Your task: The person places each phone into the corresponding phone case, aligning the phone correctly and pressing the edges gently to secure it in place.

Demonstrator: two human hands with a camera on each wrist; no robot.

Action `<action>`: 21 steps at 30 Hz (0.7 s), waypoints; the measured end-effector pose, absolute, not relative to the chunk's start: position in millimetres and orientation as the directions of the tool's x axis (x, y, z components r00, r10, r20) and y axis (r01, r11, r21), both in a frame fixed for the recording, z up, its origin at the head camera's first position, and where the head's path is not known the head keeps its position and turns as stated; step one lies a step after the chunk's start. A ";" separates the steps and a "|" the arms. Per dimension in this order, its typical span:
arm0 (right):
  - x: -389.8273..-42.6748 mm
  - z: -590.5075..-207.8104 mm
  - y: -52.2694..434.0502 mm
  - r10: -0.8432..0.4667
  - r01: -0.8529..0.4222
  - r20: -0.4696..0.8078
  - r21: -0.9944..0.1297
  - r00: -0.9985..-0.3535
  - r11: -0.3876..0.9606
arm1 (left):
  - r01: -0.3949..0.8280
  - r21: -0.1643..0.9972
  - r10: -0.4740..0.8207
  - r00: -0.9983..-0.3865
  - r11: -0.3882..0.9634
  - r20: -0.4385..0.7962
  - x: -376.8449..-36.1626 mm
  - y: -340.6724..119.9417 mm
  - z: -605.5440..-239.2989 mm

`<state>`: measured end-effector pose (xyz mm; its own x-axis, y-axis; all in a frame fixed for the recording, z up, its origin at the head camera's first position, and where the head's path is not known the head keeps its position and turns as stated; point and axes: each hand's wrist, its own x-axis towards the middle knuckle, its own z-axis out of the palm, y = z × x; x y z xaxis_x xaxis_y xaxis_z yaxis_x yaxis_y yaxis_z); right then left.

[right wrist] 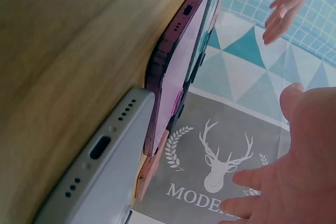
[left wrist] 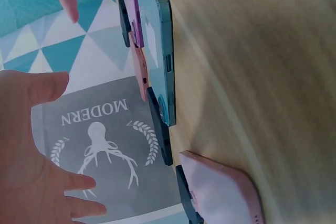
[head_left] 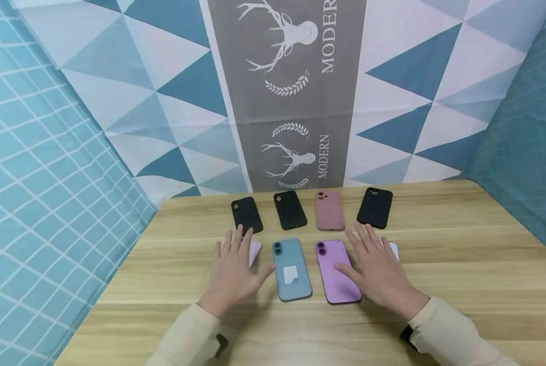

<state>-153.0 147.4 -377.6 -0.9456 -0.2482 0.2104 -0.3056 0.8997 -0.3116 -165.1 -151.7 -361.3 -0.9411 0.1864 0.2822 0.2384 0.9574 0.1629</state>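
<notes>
Left hand (head_left: 233,272) flat, fingers spread and straight, gripping nothing; it hovers over or rests on a pale lilac phone (head_left: 254,251), mostly hidden beneath it — contact unclear from the head view, and the left wrist view shows the palm lifted off the wooden table (head_left: 460,284). Right hand (head_left: 375,272) likewise spread and relaxed, palm down, thumb lying over the right edge of the glossy purple phone (head_left: 336,272); under its fingers a white-grey phone (head_left: 394,249) shows only a corner. Between the two hands, the light blue phone with a white sticker on its back (head_left: 291,269) lies face down, just beside the purple one, apart from it. Farther out, a row of four cases along the table's far edge: matte black case (head_left: 247,214), second black case (head_left: 290,209), dusty pink case (head_left: 329,210), dark navy case (head_left: 375,207), all flat and apart. Behind them hangs a triangle-patterned cloth with a grey deer-print band (head_left: 295,91).
</notes>
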 end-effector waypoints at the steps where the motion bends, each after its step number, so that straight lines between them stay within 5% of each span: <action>1: -153.1 -376.9 148.4 -0.247 -0.304 0.211 -0.310 -0.946 0.901 | 0.240 0.160 0.188 -0.939 0.957 0.287 -166.7 -151.1 -360.3; 10: -154.6 -375.3 153.7 -0.235 -0.291 0.203 -0.311 -0.950 0.905 | 0.215 0.209 0.151 -0.948 0.954 0.281 -185.8 -152.5 -350.7; 21: -153.4 -387.6 163.5 -0.213 -0.253 0.161 -0.298 -0.964 0.920 | 0.102 0.213 0.092 -0.994 0.972 0.056 -230.2 -165.1 -356.4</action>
<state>-153.4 163.5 -387.6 -0.9639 -0.2126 0.1606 -0.2527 0.9204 -0.2984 -230.2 -165.1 -356.4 -0.9942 0.0917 0.0563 0.1017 0.9718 0.2126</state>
